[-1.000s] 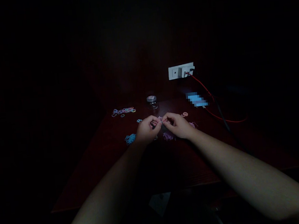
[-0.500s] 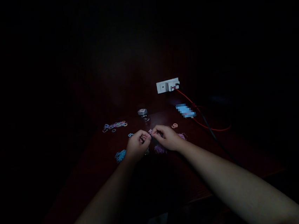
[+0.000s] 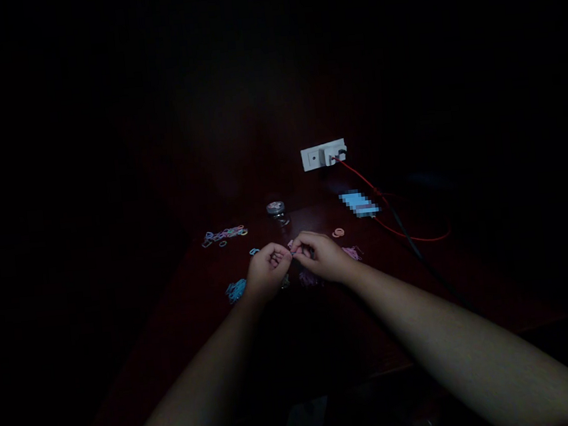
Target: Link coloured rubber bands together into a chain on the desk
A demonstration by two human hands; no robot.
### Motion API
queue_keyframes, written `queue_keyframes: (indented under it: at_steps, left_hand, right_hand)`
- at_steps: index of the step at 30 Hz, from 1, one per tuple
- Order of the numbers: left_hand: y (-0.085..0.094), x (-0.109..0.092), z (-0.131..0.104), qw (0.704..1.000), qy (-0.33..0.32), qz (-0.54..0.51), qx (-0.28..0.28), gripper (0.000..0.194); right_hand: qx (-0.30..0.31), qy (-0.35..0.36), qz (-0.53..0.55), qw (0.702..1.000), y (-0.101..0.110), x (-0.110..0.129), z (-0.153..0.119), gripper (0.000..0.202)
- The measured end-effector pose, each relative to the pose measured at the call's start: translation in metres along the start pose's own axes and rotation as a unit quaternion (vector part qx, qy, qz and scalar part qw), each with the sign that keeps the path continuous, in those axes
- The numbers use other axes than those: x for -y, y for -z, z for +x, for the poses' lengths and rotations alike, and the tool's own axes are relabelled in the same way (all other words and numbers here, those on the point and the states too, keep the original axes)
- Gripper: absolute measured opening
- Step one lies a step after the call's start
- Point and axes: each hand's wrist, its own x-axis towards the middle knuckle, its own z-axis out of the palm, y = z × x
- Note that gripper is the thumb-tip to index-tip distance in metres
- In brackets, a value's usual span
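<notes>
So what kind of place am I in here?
Probably a dim room in a home, at a desk or table: a dark reddish wooden tabletop, a white rectangular wall socket behind it, and a thin red cable suggest that.

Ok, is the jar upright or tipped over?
Upright: the jar has its round lid at the top, with the clear body below.
</notes>
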Motion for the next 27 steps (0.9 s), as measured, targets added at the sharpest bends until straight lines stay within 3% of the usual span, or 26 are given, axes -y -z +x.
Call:
queue_keyframes:
  at_steps: [8,15,27]
  left_hand:
    - [-0.002,-0.0011,0.001,0.999,-0.03,-0.017,-0.018,0.012]
    - [-0.0025,0.0019,0.0007,0.999,-0.003,-0.038,0.006,0.013]
    - [0.0021,0.002,0.0006,1.0,-0.017,0.014,0.014,0.013]
  right_hand:
    - [-0.013,0.004,-0.003,1.0,-0.0001,-0.0022,0.0005,0.007]
    - [-0.014,0.005,-0.005,1.0,-0.0009,-0.0061,0.0003,0.006]
    - [-0.008,0.005,-0.005,1.0,0.0014,-0.0055,0.0005,0.004]
